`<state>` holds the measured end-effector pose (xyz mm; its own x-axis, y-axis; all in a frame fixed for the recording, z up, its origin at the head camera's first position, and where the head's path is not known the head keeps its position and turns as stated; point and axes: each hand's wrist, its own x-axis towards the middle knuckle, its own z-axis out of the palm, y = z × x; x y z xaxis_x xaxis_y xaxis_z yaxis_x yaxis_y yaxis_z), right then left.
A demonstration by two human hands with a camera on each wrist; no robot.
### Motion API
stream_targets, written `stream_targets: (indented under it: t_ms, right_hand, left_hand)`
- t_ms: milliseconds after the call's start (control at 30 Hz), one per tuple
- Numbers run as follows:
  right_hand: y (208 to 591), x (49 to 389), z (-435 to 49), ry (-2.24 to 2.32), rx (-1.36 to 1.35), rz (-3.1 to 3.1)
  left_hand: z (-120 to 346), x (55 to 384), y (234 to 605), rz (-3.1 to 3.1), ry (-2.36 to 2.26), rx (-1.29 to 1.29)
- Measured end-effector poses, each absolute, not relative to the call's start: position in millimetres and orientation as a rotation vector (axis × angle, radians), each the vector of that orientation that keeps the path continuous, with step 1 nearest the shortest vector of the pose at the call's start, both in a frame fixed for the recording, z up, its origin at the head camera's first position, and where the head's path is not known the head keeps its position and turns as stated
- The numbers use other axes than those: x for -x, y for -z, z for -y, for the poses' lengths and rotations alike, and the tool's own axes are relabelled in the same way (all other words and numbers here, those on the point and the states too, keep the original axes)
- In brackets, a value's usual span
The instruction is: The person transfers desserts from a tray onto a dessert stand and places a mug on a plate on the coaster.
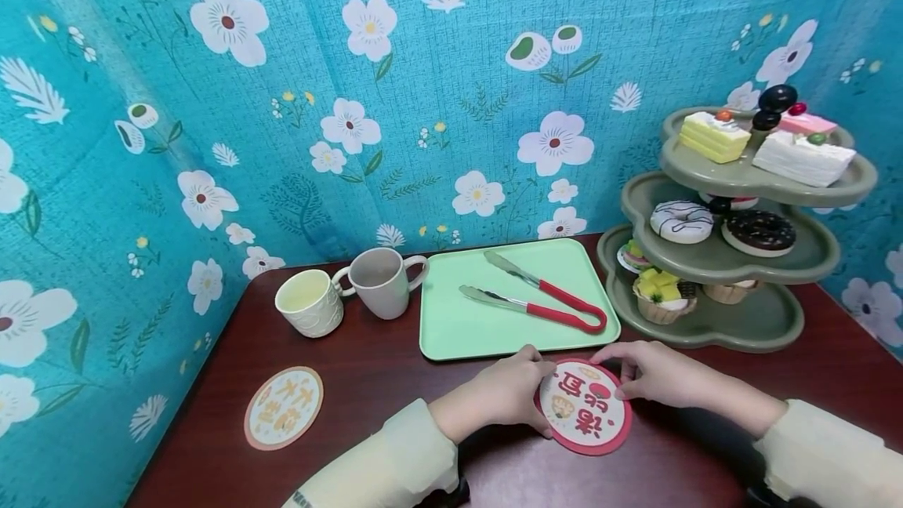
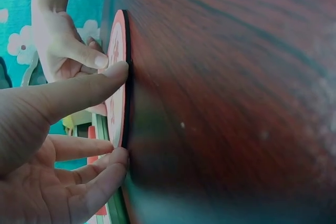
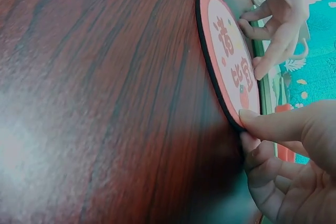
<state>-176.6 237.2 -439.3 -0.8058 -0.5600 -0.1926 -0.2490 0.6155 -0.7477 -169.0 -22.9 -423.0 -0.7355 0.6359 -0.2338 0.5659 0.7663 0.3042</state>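
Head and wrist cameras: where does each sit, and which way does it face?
Head: on the head, looking forward and down at the table and red coaster; left hand, right hand and both sleeves show.
Left wrist: worn there, faces the coaster nearly edge-on; left hand near, right hand beyond.
Right wrist: worn there, faces the coaster at a slant; right hand near, left hand beyond.
Both wrist views share the coaster and hands.

a pale cup point(image 1: 309, 310) beside a grey mug point(image 1: 379, 288); red-handled tongs point(image 1: 562, 318) on a green tray point(image 1: 455, 329); cakes point(image 1: 803, 159) on a tiered stand point(image 1: 765, 321)
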Motion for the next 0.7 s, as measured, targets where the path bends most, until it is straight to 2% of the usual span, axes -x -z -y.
stream_targets:
  t_ms: [433, 700]
  right_hand:
    - [439.9, 173.5, -259.5, 1.036, 0.615, -2.44]
    - [441.4, 170.3, -270.2, 1.033, 0.558, -2.439]
  left_hand:
    - [50.4, 182.5, 410.2, -2.577, -0.571, -0.953]
    - [71.6, 193.4, 406.2, -2.458, -0.78, -1.064]
